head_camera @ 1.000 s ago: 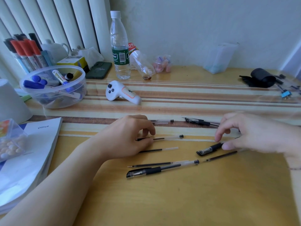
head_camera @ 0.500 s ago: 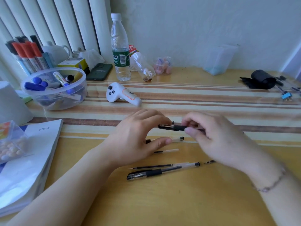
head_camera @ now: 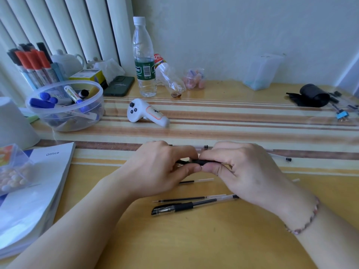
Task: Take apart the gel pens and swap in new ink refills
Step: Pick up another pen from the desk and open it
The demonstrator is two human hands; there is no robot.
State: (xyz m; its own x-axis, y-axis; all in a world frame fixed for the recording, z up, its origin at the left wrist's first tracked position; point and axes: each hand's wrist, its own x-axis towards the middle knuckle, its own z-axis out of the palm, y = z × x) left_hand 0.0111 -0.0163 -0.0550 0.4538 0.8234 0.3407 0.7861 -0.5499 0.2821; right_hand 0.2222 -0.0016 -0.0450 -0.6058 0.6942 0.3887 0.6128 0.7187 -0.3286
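Lower centre: capped gel pen (head_camera: 175,207) lying flat on the yellow desk (head_camera: 194,245), with a loose ink refill (head_camera: 180,199) just above it. Mid-frame: left hand (head_camera: 157,171) and right hand (head_camera: 242,169) meet thumb to thumb, both clenched on a black pen part (head_camera: 202,162) held level above the desk. Another refill (head_camera: 196,181) lies beneath the hands. Upper centre: white controller (head_camera: 145,112); behind it, water bottle (head_camera: 144,59). Upper left: clear bowl of markers (head_camera: 66,105).
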